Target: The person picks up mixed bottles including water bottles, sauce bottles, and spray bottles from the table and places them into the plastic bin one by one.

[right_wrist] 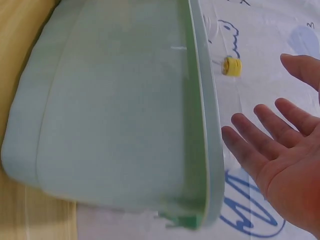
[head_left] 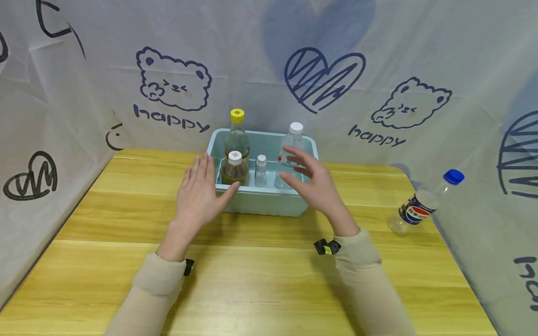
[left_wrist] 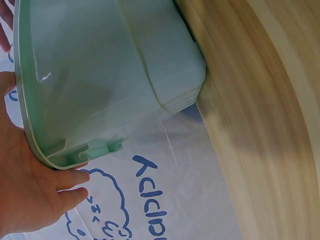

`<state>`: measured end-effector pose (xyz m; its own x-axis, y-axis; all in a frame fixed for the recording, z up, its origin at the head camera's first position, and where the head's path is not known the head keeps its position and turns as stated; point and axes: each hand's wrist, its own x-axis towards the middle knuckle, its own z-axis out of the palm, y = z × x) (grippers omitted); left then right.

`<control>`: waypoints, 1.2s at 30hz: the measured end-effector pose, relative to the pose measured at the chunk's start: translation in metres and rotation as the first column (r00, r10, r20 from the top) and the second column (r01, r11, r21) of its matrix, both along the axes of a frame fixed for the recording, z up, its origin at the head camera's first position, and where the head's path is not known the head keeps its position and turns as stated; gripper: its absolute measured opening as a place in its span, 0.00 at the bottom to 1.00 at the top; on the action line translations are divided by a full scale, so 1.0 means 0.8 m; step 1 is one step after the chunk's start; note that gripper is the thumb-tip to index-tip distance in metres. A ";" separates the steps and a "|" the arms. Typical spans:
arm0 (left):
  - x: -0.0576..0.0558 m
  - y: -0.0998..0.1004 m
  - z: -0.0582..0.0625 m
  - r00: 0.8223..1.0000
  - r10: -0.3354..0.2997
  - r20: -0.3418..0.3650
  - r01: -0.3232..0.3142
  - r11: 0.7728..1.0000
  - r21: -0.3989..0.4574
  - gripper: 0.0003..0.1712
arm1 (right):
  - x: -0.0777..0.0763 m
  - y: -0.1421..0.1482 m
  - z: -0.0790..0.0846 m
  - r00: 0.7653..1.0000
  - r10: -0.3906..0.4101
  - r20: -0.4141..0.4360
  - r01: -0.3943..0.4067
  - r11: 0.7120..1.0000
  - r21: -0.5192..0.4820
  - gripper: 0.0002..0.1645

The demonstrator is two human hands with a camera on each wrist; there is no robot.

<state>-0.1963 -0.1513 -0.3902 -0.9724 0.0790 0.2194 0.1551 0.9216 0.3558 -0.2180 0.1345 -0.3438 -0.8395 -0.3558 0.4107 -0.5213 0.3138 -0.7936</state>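
A pale green plastic bin stands near the back of the table. Inside it are a yellow-capped bottle, a shorter white-capped bottle of brown liquid, a small white-capped vial and a clear white-capped bottle. My left hand lies along the bin's left front corner, fingers extended; in the left wrist view it touches the rim. Over the bin's right side, my right hand has its fingers spread and overlaps the clear bottle. The right wrist view shows its palm holding nothing.
On the table's right side is a clear bottle with a blue cap and a Pepsi label. The wooden table extends in front of the bin. A white sheet with bear and heart drawings hangs behind and beside it.
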 end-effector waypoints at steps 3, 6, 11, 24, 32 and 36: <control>0.000 0.000 0.000 1.000 0.000 -0.001 0.000 1.000 -0.002 0.63 | 0.005 0.013 -0.001 0.999 -0.038 -0.009 0.038 0.999 0.000 0.35; 0.000 0.000 0.000 1.000 0.000 -0.003 0.000 1.000 -0.004 0.63 | 0.008 0.028 -0.002 0.997 -0.077 -0.019 0.077 0.997 -0.007 0.35; 0.000 0.000 0.000 1.000 0.001 -0.004 -0.001 1.000 0.002 0.63 | 0.014 0.052 -0.004 0.988 -0.156 -0.020 0.155 0.988 -0.020 0.34; 0.001 -0.001 -0.001 1.000 -0.002 -0.015 0.002 1.000 -0.003 0.64 | 0.028 0.106 -0.016 0.964 -0.267 -0.006 0.265 0.960 -0.089 0.34; 0.001 0.000 -0.001 1.000 -0.003 -0.020 0.003 1.000 -0.004 0.64 | 0.039 0.134 -0.021 0.930 -0.365 -0.045 0.357 0.925 -0.133 0.33; 0.001 0.000 0.000 1.000 -0.004 -0.013 0.004 1.000 -0.003 0.64 | 0.046 0.149 -0.022 0.906 -0.414 -0.086 0.398 0.904 -0.157 0.33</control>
